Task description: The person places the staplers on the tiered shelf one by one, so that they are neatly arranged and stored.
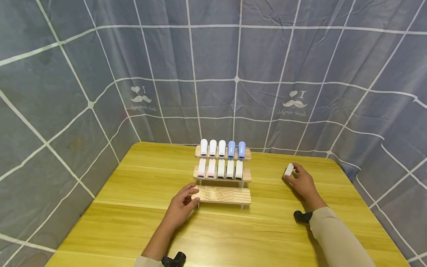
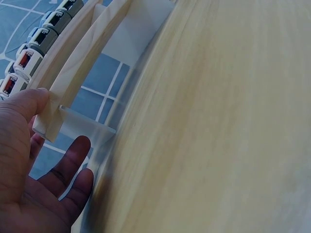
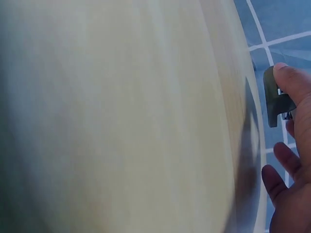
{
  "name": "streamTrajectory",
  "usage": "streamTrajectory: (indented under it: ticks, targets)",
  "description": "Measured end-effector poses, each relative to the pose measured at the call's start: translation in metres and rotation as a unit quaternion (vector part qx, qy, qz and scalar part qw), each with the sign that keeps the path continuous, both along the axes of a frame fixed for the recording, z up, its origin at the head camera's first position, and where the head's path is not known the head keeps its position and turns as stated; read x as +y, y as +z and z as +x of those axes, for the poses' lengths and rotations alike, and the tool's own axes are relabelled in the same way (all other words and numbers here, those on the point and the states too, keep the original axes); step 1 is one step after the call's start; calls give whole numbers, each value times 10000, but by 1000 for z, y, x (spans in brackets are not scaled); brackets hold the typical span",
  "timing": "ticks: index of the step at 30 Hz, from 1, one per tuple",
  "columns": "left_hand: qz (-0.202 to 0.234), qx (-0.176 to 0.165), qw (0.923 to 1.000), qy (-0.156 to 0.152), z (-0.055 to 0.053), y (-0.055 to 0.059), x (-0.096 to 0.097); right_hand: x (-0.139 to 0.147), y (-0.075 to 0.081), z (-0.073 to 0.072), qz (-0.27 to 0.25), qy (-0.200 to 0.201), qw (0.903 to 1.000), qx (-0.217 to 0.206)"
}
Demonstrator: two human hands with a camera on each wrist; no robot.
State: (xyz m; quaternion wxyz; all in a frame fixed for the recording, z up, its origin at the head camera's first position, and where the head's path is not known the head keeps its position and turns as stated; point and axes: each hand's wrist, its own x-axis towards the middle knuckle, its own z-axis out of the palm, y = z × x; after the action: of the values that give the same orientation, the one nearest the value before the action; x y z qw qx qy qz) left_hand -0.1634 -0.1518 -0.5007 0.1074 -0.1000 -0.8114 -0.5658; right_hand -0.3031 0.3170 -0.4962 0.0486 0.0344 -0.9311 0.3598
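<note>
My left hand (image 1: 181,206) grips the left end of the lowest wooden shelf (image 1: 221,194) of a stepped rack, thumb on one side and fingers on the other. In the left wrist view, its lower fingers (image 2: 80,187) hang free below the board beside a translucent leg (image 2: 87,125). Off to the right, my right hand (image 1: 304,184) pinches a small white stapler (image 1: 288,169) near the tabletop. The right wrist view shows this stapler's dark grey underside (image 3: 271,99). White, pinkish and grey staplers (image 1: 221,169) line the middle shelf; white and blue ones (image 1: 231,149) stand on the top shelf.
The rack stands on a yellow wood-grain table (image 1: 140,185). A grey curtain with white grid lines (image 1: 213,100) hangs behind the table and along both sides. Each wrist wears a black device (image 1: 303,217).
</note>
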Motion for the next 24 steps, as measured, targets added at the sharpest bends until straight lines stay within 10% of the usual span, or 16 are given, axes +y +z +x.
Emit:
streamTrajectory:
  ticks: [15,24]
  targets:
    - [37,-139,9998,99,1,2,2,-23,19,16,-118,293,9990,318]
    - [-23,-13,10000,93,16,35,10,-35,21,29,-179,381,9972,623]
